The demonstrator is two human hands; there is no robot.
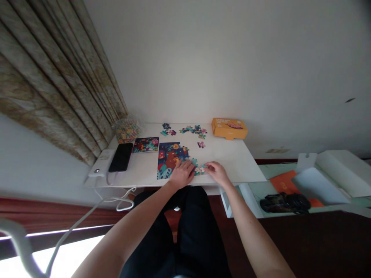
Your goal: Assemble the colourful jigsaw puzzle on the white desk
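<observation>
Fingers of the left hand lie loose on the jigsaw, its long axis running left to right along the table's near side, ragged end pointing right, where the right hand curls, grip impossible to tell, both forearms slanting inward.

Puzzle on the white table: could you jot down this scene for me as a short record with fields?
Left hand: resting on the partly joined puzzle
Right hand: at the puzzle's right end; whether it grips a piece is unclear
Loose pieces: mostly along the far side of the white table
Left of puzzle: black phone, colourful picture card
Far right: yellow box
</observation>
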